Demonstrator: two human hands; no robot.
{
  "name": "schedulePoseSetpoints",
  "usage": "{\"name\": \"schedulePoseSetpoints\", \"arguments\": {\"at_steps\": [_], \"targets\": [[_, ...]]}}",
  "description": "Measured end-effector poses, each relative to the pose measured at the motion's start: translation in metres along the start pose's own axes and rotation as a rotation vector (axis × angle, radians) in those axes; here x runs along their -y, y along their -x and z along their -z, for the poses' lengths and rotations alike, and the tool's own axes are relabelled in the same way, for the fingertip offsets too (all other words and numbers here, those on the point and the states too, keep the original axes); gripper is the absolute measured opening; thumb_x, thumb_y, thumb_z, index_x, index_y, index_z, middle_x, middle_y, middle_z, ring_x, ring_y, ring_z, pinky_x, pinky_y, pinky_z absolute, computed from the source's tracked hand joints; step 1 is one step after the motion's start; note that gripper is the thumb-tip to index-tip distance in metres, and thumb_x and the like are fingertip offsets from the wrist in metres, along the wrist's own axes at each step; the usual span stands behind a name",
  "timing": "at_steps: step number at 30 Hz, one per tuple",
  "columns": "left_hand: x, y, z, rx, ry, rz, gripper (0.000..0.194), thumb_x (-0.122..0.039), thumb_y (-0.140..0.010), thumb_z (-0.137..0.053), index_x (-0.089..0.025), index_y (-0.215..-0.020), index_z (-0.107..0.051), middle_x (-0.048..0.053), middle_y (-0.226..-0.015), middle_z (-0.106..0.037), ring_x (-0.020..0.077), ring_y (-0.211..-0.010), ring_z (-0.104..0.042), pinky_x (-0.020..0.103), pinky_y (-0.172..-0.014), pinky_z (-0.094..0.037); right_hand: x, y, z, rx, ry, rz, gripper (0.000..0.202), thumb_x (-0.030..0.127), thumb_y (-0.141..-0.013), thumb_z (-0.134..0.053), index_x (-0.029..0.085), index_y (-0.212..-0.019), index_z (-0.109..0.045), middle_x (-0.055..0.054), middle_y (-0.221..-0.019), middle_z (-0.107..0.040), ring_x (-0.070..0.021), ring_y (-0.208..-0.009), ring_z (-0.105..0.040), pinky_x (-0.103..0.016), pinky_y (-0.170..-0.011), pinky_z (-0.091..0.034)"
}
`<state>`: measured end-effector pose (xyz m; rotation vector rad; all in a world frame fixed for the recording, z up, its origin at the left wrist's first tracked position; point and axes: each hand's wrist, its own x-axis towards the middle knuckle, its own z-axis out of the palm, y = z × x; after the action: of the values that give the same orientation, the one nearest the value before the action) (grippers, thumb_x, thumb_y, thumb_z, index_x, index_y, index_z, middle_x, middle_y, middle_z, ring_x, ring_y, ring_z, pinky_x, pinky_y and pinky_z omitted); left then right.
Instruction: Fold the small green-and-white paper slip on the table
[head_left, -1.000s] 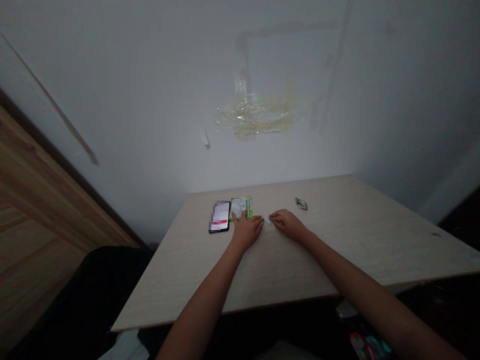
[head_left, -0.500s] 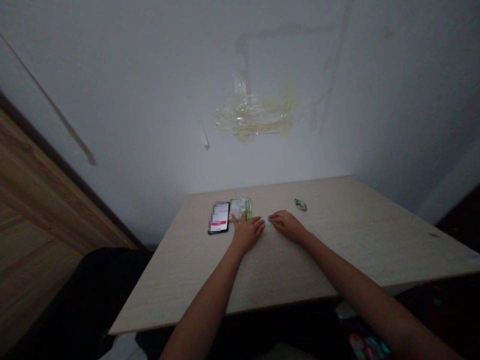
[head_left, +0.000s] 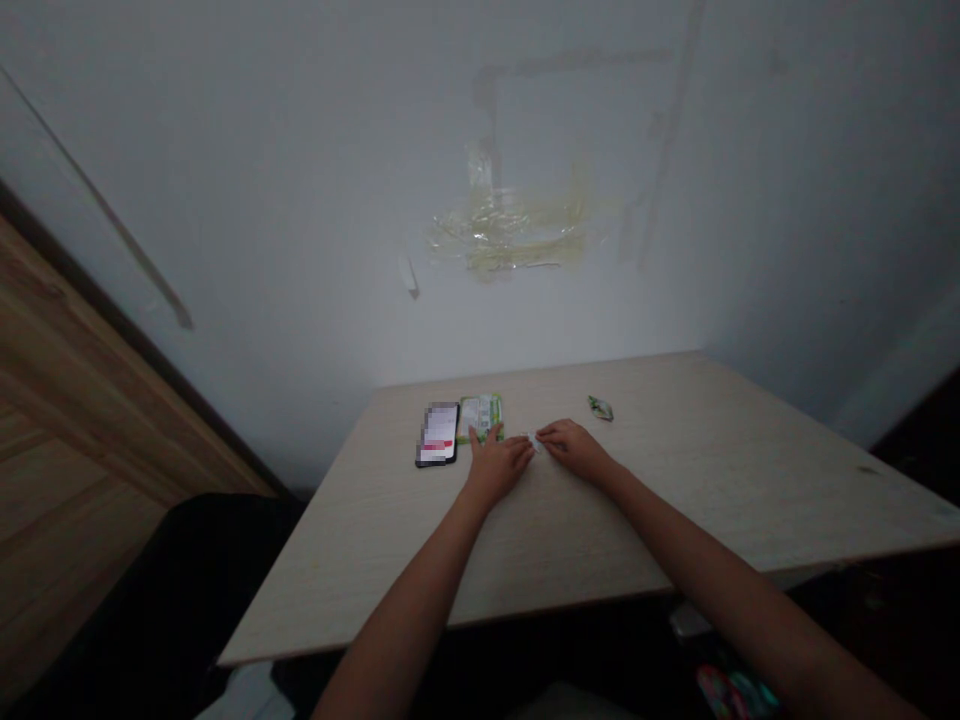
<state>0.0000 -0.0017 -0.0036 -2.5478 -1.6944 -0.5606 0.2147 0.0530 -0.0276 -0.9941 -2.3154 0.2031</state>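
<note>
Between my two hands, on the table, lies a small white piece [head_left: 535,441], too small to make out in detail. My left hand [head_left: 499,465] touches its left side with the fingertips, while the thumb and one finger spread toward a green and white packet [head_left: 481,415]. From the right, my right hand [head_left: 574,448] holds the piece's other side with its fingers pressed together. Left of the packet is a phone [head_left: 439,436] with its screen lit. A small crumpled green and white wrapper [head_left: 600,408] rests beyond my right hand.
The pale wooden table [head_left: 600,550] meets a grey wall [head_left: 300,250] with shiny tape strips [head_left: 510,235] on it. A dark object [head_left: 172,590] and wooden panelling [head_left: 60,400] stand at the left. Colourful items [head_left: 735,690] show below the table's front edge.
My left hand has shifted slightly right, closer to my right hand, and covers more of the white piece. My right hand has barely moved.
</note>
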Motion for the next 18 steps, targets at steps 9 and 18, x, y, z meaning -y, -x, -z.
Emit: {"name": "schedulePoseSetpoints", "arguments": {"at_steps": [9,18], "targets": [[0.003,0.001,0.009,0.087,0.025,-0.042,0.040,-0.055,-0.099,-0.035,-0.048,-0.126,-0.065,-0.006,-0.141,-0.062,0.0365,-0.144,-0.034,0.082,-0.111,-0.003,0.000,0.001,0.000,-0.011,-0.007,-0.006,0.026,0.023,-0.093,-0.056,0.021,-0.110,-0.077,-0.009,-0.112,-0.075,-0.0230,-0.107,-0.065,-0.040,-0.099,-0.050],[0.006,0.002,0.011,0.140,0.025,-0.070,0.038,-0.058,-0.098,-0.038,-0.053,-0.125,-0.063,-0.008,-0.146,-0.057,0.0382,-0.147,-0.029,0.082,-0.111,-0.006,0.000,0.001,0.000,-0.008,-0.013,-0.014,0.025,0.024,-0.093,-0.057,0.022,-0.109,-0.077,-0.009,-0.112,-0.075,-0.0233,-0.107,-0.066,-0.041,-0.100,-0.050]]}}
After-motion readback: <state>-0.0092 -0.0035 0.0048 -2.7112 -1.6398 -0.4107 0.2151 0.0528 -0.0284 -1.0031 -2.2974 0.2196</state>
